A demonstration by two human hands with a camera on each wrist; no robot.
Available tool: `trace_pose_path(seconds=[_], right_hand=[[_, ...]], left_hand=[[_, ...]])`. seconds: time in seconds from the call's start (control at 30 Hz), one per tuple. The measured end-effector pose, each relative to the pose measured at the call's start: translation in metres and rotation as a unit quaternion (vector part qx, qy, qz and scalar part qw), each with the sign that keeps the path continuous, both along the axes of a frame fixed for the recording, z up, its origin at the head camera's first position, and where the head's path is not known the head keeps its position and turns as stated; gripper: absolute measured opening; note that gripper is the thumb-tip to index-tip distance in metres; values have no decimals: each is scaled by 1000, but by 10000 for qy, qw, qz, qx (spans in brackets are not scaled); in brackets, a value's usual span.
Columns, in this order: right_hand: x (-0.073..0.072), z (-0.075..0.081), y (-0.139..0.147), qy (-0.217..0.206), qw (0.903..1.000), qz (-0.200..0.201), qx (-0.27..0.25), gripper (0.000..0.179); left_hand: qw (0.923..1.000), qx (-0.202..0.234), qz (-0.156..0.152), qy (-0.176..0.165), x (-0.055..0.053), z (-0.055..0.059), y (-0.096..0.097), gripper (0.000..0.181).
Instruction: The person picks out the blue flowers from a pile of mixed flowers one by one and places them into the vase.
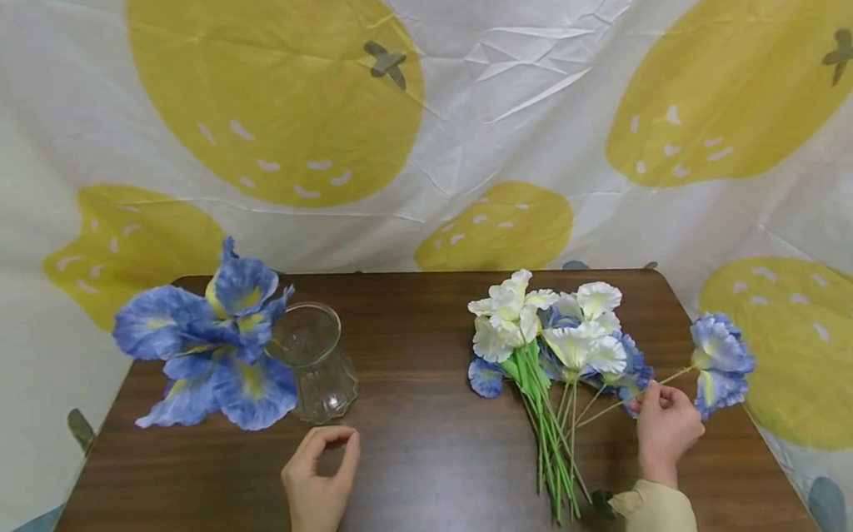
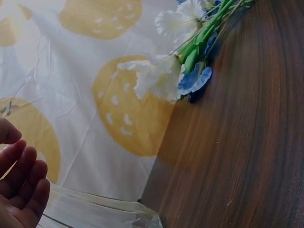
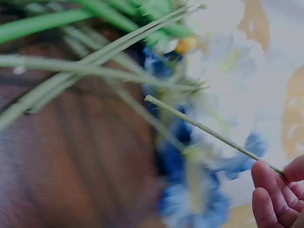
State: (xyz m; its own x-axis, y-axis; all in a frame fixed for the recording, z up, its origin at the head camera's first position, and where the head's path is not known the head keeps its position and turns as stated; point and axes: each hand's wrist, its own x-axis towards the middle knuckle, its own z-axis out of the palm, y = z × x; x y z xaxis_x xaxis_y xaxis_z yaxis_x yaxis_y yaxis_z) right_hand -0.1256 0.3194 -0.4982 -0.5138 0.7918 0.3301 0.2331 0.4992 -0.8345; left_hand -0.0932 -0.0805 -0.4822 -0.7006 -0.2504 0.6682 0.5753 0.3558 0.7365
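Observation:
My right hand (image 1: 668, 426) pinches the thin stem (image 3: 209, 130) of a blue artificial iris (image 1: 720, 360) between thumb and fingertips; its bloom points right, and the stem's cut end points toward the pile. Just left of it lies a pile of artificial irises, with white blooms (image 1: 509, 318), more blue blooms (image 1: 486, 376) and green stems (image 1: 549, 440). My left hand (image 1: 319, 483) holds nothing, its fingers loosely curved, in front of a clear glass vase (image 1: 327, 391). A large blue iris (image 1: 210, 341) leans left at the vase's mouth; its lower stem is hard to make out.
A dark brown wooden table (image 1: 421, 483) carries everything. Behind it hangs a white cloth (image 1: 507, 143) printed with yellow fruit. A small dark object (image 1: 603, 504) lies beside the right sleeve (image 1: 660, 519).

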Motion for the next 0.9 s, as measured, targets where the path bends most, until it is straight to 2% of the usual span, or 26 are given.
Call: trace_pose_path(seconds=[0.1,0.23,0.4,0.6,0.7,0.8,0.9], right_hand=[[2,14,-6,338,9990,26,293,25],[5,35,-26,1002,9932,577,131,24],[10,60,-63,1635,9752,1470,-261,19],[22,89,-116,1899,9517,2412,-90,12],[26,92,-137,1985,9387,2817,-21,8],[26,80,-149,1990,9305,3073,76,5],[27,67,-160,1961,9228,3314,125,6]], left_hand=[[10000,-51,-32,-58,1,5,2,11],[9995,-65,-194,-251,0,0,5,23],[9988,-68,-440,-213,-5,-6,14,22],[9965,-77,-808,-205,-8,-3,30,16],[9946,-119,-1005,-224,-10,-1,37,16],[9924,-132,-1206,-216,-10,-1,45,17],[9902,-145,-1388,-70,-11,-4,53,20]])
